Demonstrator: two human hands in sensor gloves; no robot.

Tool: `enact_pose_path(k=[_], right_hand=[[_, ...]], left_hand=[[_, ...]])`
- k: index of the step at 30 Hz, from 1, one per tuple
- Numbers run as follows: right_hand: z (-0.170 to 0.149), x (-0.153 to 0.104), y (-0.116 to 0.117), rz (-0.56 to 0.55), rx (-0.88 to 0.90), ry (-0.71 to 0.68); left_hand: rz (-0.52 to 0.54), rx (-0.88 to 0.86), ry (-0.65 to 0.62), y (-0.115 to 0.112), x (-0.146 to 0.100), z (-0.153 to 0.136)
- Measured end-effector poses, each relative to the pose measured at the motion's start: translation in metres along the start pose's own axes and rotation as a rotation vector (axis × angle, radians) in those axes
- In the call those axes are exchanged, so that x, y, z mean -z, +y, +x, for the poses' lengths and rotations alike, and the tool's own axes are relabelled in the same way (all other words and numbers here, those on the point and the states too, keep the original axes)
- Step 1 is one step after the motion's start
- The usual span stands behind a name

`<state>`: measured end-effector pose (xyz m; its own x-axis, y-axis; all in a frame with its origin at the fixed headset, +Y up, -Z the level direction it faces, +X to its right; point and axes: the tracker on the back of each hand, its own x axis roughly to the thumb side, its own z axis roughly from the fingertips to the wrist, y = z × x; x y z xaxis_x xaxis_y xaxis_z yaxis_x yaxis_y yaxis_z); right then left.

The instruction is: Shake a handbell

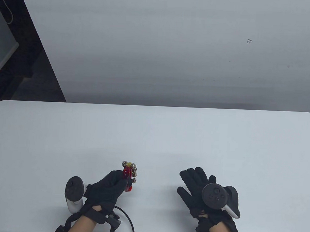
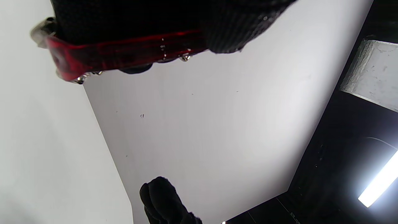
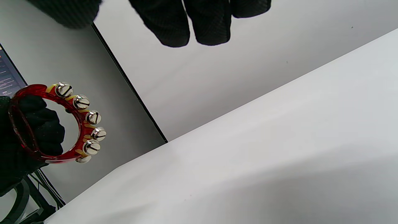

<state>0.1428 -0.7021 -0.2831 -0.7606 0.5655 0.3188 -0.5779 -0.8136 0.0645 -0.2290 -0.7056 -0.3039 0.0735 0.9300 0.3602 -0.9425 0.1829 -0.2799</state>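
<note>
The handbell [image 1: 129,174] is a red translucent loop handle with several silver jingle bells along its outer curve. My left hand [image 1: 109,188] grips the red handle and holds the handbell above the white table [image 1: 154,136], bells pointing away from me. In the left wrist view the red handle [image 2: 118,53] runs under my gloved fingers. In the right wrist view the handbell [image 3: 62,124] shows at the left, with my left fingers through the loop. My right hand [image 1: 195,188] is open and empty, fingers spread, palm down over the table to the right of the bell.
A grey wall [image 1: 172,45] stands behind the table's far edge. A dark gap and floor [image 1: 20,53] lie at the far left. A black cable [image 1: 127,219] loops from my left wrist near the table's front edge.
</note>
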Motion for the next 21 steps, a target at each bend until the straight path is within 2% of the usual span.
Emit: enact_pose_path(k=[5, 7, 9, 11, 12, 16, 21], right_hand=[[-0.004, 0.001, 0.005, 0.020, -0.012, 0.026], [-0.005, 0.002, 0.007, 0.029, -0.015, 0.033], [-0.005, 0.002, 0.007, 0.031, -0.014, 0.034], [-0.002, 0.001, 0.004, 0.016, 0.004, 0.018], [-0.001, 0.000, 0.003, 0.001, 0.019, -0.001], [0.006, -0.002, -0.002, -0.057, 0.082, -0.060], [0.007, -0.002, -0.001, -0.046, 0.064, -0.063]], left_hand=[[-0.029, 0.041, 0.088, -0.002, 0.005, -0.020], [-0.044, 0.061, 0.076, -0.004, 0.007, -0.015], [-0.050, 0.058, -0.036, -0.008, 0.006, 0.007], [-0.049, 0.031, -0.206, -0.015, 0.001, 0.044], [-0.050, 0.048, -0.228, -0.017, 0.000, 0.049], [-0.124, 0.019, -0.030, -0.022, 0.006, 0.004], [-0.146, 0.030, 0.017, -0.025, 0.009, -0.008]])
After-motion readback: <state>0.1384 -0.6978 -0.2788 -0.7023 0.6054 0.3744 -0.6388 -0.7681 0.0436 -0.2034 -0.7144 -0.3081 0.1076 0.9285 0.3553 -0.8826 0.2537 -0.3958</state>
